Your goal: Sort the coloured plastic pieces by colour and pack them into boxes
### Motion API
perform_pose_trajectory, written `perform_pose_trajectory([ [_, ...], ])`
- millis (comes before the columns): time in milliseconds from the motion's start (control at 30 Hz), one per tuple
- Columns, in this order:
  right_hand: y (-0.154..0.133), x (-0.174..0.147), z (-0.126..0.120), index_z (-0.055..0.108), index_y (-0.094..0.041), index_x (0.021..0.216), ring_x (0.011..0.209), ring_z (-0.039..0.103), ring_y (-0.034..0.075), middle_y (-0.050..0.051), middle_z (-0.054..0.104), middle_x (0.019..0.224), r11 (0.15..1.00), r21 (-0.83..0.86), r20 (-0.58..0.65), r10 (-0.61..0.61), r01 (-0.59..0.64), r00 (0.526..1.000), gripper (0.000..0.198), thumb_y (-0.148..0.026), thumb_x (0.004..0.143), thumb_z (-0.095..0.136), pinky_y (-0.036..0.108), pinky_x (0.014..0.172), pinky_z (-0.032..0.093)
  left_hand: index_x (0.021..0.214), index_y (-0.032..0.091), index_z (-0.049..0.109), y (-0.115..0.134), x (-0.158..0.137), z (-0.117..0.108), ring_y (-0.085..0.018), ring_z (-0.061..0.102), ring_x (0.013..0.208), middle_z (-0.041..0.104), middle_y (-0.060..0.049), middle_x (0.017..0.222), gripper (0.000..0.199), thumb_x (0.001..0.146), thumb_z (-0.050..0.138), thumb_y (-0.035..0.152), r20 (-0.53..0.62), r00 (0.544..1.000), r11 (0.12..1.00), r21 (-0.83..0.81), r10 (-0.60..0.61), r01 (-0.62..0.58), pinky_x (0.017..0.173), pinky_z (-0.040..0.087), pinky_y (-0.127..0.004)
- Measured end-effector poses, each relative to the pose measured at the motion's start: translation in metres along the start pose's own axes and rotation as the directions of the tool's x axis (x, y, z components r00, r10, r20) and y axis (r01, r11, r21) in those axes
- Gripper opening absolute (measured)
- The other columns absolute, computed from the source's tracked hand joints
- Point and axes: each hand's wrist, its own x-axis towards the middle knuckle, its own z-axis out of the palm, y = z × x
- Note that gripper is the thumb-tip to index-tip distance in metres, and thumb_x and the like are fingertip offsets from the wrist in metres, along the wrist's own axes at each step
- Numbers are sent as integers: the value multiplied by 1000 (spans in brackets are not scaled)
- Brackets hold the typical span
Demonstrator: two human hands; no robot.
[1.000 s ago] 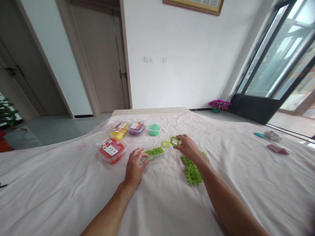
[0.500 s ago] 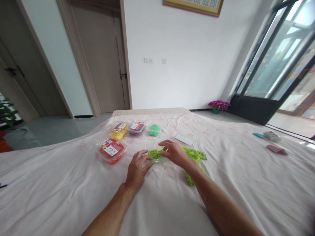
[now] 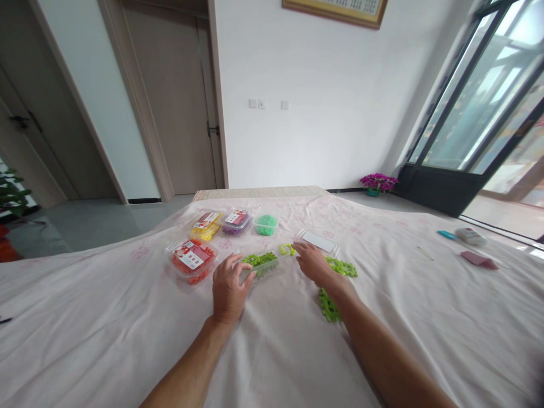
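Bright green plastic pieces [image 3: 260, 259] fill a clear plastic box [image 3: 264, 268] in the middle of the cloth. My left hand [image 3: 229, 286] grips the left end of this box, thumb at the near side and fingers at the far side. To the right of the box, my right hand [image 3: 313, 265] is over the cloth with fingers stretched out and nothing visible in them. A loose yellow-green piece [image 3: 287, 249] lies between the box and that hand. More green pieces [image 3: 343, 267] lie beyond the right wrist, and another green cluster [image 3: 328, 306] is beside the forearm, partly covered.
A clear lid with a white label [image 3: 318, 242] lies behind my right hand. Boxes with red pieces [image 3: 193, 260], yellow pieces [image 3: 206, 225], purple pieces [image 3: 237, 222] and mint-green pieces [image 3: 266, 225] stand left and behind. A pink cloth [image 3: 479, 259] lies far right.
My right hand has moved right, away from over the box. The box has tilted and shifted slightly left with my left hand. The loose yellow-green piece now shows.
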Motion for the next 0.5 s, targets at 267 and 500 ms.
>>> perform_pose_trajectory([
  [267,-7,-3,-10,72,-24,105,109,58,26,7,71,108,999,-53,77,1,4,997,32,-15,79,57,37,95,41,87,24,65,1,0,0,-27,58,111,63,-7,116,7,81,66,27,0,1000,999,-19,-29,29,96,45,-44],
  [500,-6,-5,-9,58,-21,130,117,52,29,12,63,125,994,-91,58,66,-61,996,50,-36,82,62,38,94,40,88,24,64,-2,-1,4,-24,57,111,61,-7,116,6,83,64,26,36,998,994,-94,-53,56,98,47,-43],
])
